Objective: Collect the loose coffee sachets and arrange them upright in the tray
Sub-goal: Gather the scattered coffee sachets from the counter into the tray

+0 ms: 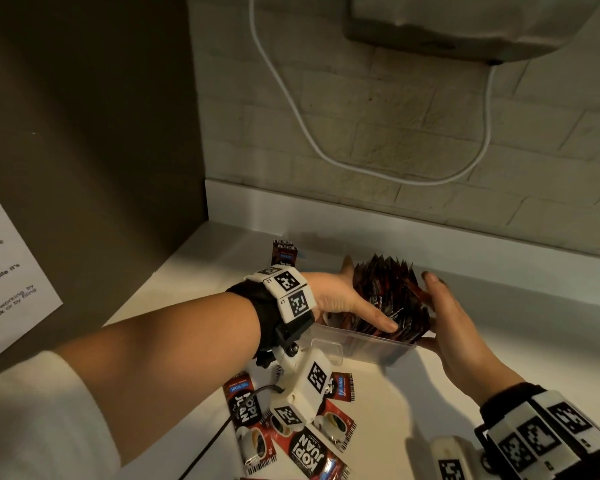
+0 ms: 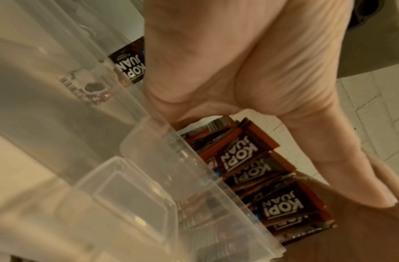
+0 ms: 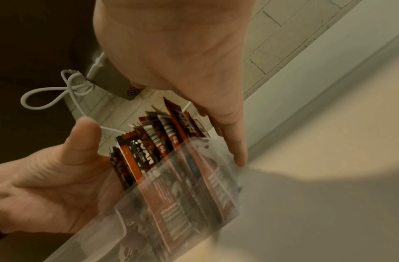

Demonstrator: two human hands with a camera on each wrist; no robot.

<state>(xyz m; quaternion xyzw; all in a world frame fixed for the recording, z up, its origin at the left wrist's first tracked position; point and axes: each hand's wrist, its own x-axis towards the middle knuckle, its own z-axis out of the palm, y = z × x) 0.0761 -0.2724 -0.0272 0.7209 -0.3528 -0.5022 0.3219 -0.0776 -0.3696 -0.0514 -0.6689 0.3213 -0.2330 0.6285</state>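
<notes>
A clear plastic tray point(image 1: 368, 348) point(image 2: 149, 195) point(image 3: 182, 203) sits on the white counter and holds a bunch of red-black coffee sachets point(image 1: 392, 299) point(image 2: 272, 177) point(image 3: 149, 150) standing upright. My left hand point(image 1: 354, 303) point(image 2: 238, 70) presses straight fingers against the left side of the bunch. On the other side, my right hand point(image 1: 444, 306) point(image 3: 194, 70) lies flat against the bunch and the tray's end. Several loose sachets point(image 1: 312, 452) lie flat on the counter under my left wrist. One more sachet point(image 1: 284, 252) point(image 2: 131, 67) stands behind the tray.
A dark side panel point(image 1: 84, 133) with a paper notice point(image 1: 7, 271) closes the left. On the brick wall behind, a white cable point(image 1: 291, 98) hangs from a mounted unit point(image 1: 465, 26). Bare counter point(image 1: 534, 341) lies to the tray's right.
</notes>
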